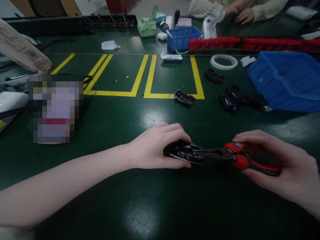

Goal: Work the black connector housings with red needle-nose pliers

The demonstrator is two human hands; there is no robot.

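Crosswise, the black part [183, 154] runs left to right between thumb and fingers of the nearer left hand [158, 146], folded about its left end, while the right hand [287, 163], curled round the pliers [240, 160], points their tips leftward at its right end.

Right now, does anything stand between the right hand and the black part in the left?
Only the red-handled pliers, held in the right hand; their nose reaches the right end of the black part in the left hand. Nothing else visible is in between.
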